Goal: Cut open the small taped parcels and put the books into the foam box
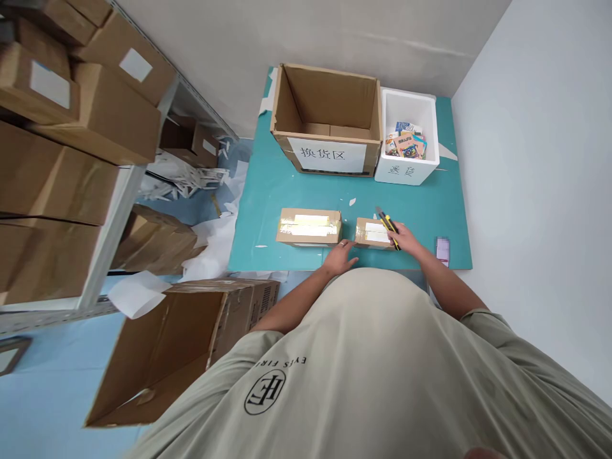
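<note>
Two taped cardboard parcels lie on the teal table. The larger parcel is on the left, the smaller parcel on the right. My right hand is closed round a yellow and black utility knife, whose blade end lies over the smaller parcel's top. My left hand rests flat on the table's near edge, fingers stretched out, just beside the smaller parcel's near left corner. It holds nothing.
A big open cardboard box with a white label and a white foam box holding colourful packets stand at the table's back. A phone lies at the right edge. Shelves of boxes fill the left; an open box sits on the floor.
</note>
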A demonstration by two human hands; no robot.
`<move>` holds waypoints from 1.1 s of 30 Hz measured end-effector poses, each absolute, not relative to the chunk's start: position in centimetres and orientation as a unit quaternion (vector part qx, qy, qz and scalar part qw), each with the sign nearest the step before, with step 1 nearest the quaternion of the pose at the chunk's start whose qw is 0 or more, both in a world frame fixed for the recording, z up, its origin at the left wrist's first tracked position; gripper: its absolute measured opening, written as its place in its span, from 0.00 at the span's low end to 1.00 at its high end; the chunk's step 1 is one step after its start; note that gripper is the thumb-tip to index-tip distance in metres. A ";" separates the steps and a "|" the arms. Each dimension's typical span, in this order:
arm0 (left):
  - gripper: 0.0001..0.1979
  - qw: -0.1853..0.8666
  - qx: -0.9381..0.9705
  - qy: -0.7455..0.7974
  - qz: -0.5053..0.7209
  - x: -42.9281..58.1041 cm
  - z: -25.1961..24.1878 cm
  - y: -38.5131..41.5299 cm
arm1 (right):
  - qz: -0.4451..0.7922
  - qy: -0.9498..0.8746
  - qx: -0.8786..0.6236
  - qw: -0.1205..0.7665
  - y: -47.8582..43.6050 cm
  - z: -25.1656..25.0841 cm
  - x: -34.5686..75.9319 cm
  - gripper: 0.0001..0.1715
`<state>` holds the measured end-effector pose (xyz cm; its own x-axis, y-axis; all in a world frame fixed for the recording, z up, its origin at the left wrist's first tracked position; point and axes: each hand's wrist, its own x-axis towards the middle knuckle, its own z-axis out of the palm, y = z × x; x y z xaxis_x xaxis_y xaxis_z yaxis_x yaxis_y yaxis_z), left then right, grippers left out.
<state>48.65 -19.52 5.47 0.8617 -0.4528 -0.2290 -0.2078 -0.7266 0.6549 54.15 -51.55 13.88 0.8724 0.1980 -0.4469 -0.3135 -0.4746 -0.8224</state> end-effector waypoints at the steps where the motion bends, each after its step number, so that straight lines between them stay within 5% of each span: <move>1: 0.32 0.326 0.910 -0.176 -0.186 48.6 5.6 -19.3 | 0.262 -0.006 -0.860 0.438 -50.7 14.1 54.5 0.26; 5: 0.24 0.341 0.917 -0.147 -0.142 49.1 6.5 -18.5 | 0.304 -0.117 -0.936 0.133 -48.5 15.5 55.6 0.26; 9: 0.26 0.339 0.928 -0.131 -0.082 50.9 7.4 -17.8 | 0.338 -0.147 -0.930 0.010 -48.1 16.5 56.1 0.29; 15: 0.68 0.282 0.933 -0.203 -0.095 55.2 7.4 -18.2 | 0.352 -0.165 -0.921 -0.028 -47.9 17.0 56.8 0.29; 18: 0.79 0.233 0.926 -0.263 -0.136 57.1 7.0 -19.0 | 0.345 -0.181 -0.920 -0.029 -47.7 16.9 57.3 0.30; 33: 0.81 0.163 0.900 -0.359 -0.187 59.8 7.0 -20.8 | 0.355 -0.210 -0.910 -0.030 -46.9 15.6 57.8 0.27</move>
<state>59.76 -20.84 7.01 0.6717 -0.7075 -0.2198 -0.5855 -0.6887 0.4275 57.80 -46.93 15.56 0.6598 0.3599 -0.6597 0.4032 -0.9103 -0.0934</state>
